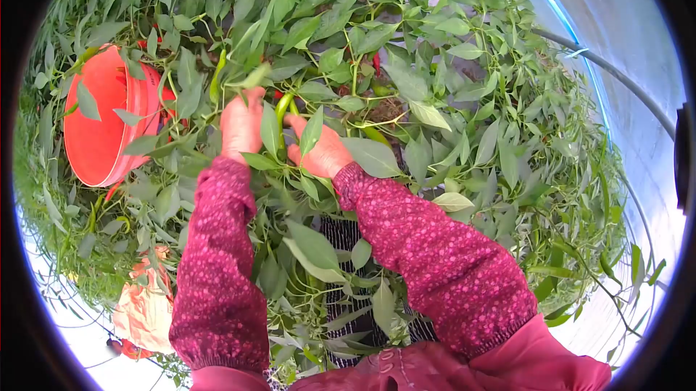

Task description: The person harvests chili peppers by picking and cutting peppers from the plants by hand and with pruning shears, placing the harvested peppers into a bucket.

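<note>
L hand [242,127]: in among the foliage, fingers partly bent, tips nr a blurred leaf [251,77]; can't tell if it has hold of anything.
R hand [323,152]: half curled, partly behind leaves, fingertips nr the pepper; grip can't be told.
Pepper [281,117]: lt green, btwn the two hands, partly hidden by a leaf.
2nd pepper [217,76]: yellow-green, hangs just above L hand, a bit to the left in view.
Red pepper [376,64]: up & right of R hand, well apart from it.
Bucket [98,123]: red, left of L hand, leaves across it.
Bag [145,304]: crumpled, lower left, below bucket.
Sleeves [217,268]: dk pink w/ pale specks, both arms.
Pipe [638,90]: grey, upper right.
</note>
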Demonstrator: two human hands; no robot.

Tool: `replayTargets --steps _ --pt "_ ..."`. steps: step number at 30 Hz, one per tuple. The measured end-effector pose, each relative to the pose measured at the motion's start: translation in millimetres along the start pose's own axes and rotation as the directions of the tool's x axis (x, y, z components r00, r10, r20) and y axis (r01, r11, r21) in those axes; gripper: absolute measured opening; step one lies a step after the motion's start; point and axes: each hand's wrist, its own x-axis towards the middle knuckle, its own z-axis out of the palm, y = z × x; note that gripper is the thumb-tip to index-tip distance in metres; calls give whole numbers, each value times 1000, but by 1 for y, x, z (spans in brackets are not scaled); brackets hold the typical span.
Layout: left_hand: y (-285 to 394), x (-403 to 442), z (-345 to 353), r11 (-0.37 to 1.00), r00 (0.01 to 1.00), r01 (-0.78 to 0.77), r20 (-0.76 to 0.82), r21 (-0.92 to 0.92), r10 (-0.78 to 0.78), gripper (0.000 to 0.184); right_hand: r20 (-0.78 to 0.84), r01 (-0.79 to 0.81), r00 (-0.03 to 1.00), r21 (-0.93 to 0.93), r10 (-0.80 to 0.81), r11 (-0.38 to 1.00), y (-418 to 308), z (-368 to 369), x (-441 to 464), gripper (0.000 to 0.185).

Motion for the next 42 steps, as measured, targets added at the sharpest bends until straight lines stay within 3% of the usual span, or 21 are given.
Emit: replayTargets --steps 1,3,5,7,8,9,11,12,13,17,20,21,24,29,31,32,34,37,39,41,42 --pt "-1 9 5 991 999 45 25 128 -49 21 -3 -1 1000 -2 1 1000 3 3 -1 61" --pt "-3 12 17 822 974 -223 85 524 210 18 66 15 998 -41 -13 999 7 11 -8 57" --pt "-1 19 22 774 961 -275 132 570 244 18 123 -38 992 26 34 999 13 16 -15 49" --pt "1 22 24 721 946 -322 182 613 268 18 57 -92 995 358 77 929 25 33 -17 40" --pt "3 23 23 729 962 -270 144 629 232 19 219 -397 916 616 335 681 20 30 -17 34" --pt "5 24 22 734 975 -217 105 644 196 19 218 -396 916 617 336 680 19 29 -17 34" --pt "7 14 13 646 948 -286 112 707 297 19 83 -154 987 197 140 968 23 27 -22 34" --pt "8 13 7 695 969 -247 165 676 185 16 56 -14 998 -49 17 999 25 25 -25 35" --pt "8 10 3 735 973 -202 221 647 73 19 55 -16 998 -45 18 999 25 21 -28 35" --pt "10 -31 -10 735 966 -244 221 632 131 17 94 -16 995 85 8 996 8 1 -48 38" --pt "1 -53 -13 793 988 -152 117 590 103 22 -168 125 978 9 -122 992 -1 7 -48 39" --pt "-2 -54 -15 792 988 -150 117 591 100 22 -165 125 979 10 -121 992 -2 8 -47 39" --pt "-5 -59 -25 871 980 -192 142 452 142 23 34 62 998 -185 -56 981 -22 1 -37 41" --pt "-5 -66 -32 955 975 -214 96 203 198 22 139 54 990 -177 -29 983 -40 9 -10 41" --pt "-8 -66 -28 996 997 -48 67 68 44 18 134 -50 988 -159 72 986 -42 11 0 30" --pt "-5 -64 -28 997 997 -49 66 67 45 18 180 -41 981 -162 70 986 -43 13 2 29" --pt "2 -59 -23 902 981 -191 106 387 162 17 181 -33 982 -163 62 986 -43 17 2 29" --pt "8 -49 -17 880 984 -104 174 464 25 21 139 3 990 -171 21 985 -35 28 1 28" --pt "-15 -42 -10 895 985 -129 159 427 66 21 96 34 995 -177 -17 984 -27 34 3 27" --pt "-18 -42 -13 880 959 -223 255 419 122 23 159 65 986 -149 -41 987 -29 26 -1 24" --pt "-29 -37 -5 868 969 -178 235 463 73 25 127 8 992 -140 10 990 -33 26 -2 22"
